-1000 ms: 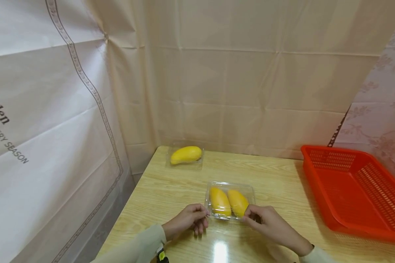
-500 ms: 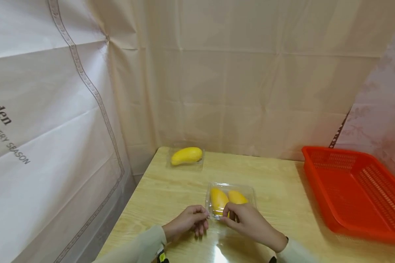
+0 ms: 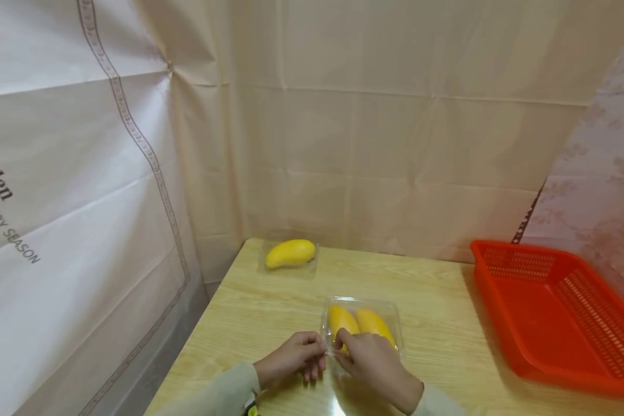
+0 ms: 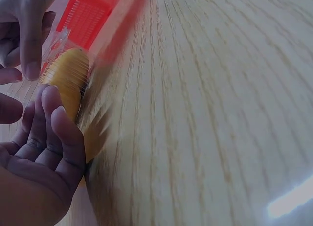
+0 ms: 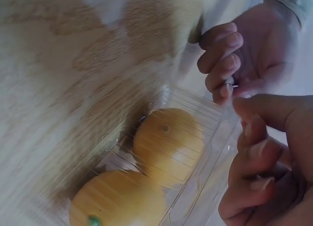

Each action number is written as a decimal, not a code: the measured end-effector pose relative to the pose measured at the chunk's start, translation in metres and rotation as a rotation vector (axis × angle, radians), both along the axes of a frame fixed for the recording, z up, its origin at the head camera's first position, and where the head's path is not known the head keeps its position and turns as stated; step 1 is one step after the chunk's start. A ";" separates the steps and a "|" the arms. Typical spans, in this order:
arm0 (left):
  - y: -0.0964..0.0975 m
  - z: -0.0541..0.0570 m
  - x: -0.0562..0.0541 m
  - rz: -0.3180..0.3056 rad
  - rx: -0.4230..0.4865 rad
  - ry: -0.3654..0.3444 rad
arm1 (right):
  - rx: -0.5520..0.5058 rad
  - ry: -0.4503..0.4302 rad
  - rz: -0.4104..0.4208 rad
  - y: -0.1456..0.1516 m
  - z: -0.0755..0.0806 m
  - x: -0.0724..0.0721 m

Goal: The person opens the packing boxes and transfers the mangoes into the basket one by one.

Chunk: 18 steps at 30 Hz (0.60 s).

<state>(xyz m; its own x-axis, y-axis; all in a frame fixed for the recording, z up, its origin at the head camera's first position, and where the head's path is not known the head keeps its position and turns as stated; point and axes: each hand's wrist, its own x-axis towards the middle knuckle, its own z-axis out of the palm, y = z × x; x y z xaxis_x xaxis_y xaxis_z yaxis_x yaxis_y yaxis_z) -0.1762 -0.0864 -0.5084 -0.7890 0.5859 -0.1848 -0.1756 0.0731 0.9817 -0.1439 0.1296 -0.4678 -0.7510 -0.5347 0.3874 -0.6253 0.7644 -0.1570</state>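
A clear plastic clamshell box (image 3: 392, 316) lies on the table with two yellow mangoes, a left mango (image 3: 341, 319) and a right mango (image 3: 372, 323), side by side under its ribbed plastic. My left hand (image 3: 293, 356) pinches the box's front left corner between thumb and forefinger, its other fingers loosely bent. Close beside it, my right hand (image 3: 375, 365) has its thumb and forefinger at the box's front edge near that same corner, pinching the rim; the remaining fingers curl inward. In the right wrist view both hands' fingertips nearly meet at the corner. The right hand covers part of the front edge.
At the table's back left, another clear plastic box (image 3: 314, 267) holds one yellow mango (image 3: 290, 253). A red plastic basket (image 3: 546, 315) stands on the right side. Hanging cloth sheets (image 3: 353, 144) enclose the wood-grain table (image 3: 426, 294) at the back and sides.
My right hand has slid leftward along the box's front edge, from its right corner to near the left one. My left hand has stayed at the left corner.
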 end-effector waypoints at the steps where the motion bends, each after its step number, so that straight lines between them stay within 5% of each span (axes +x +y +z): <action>1: 0.000 0.000 0.000 -0.002 -0.001 0.002 | 0.008 0.014 -0.006 0.000 -0.002 0.001; 8: 0.006 0.002 -0.001 -0.020 -0.013 0.009 | 0.042 0.057 -0.057 0.003 -0.004 0.004; 18: -0.001 0.003 -0.005 0.009 -0.049 -0.022 | 0.031 0.237 0.007 -0.005 -0.013 0.000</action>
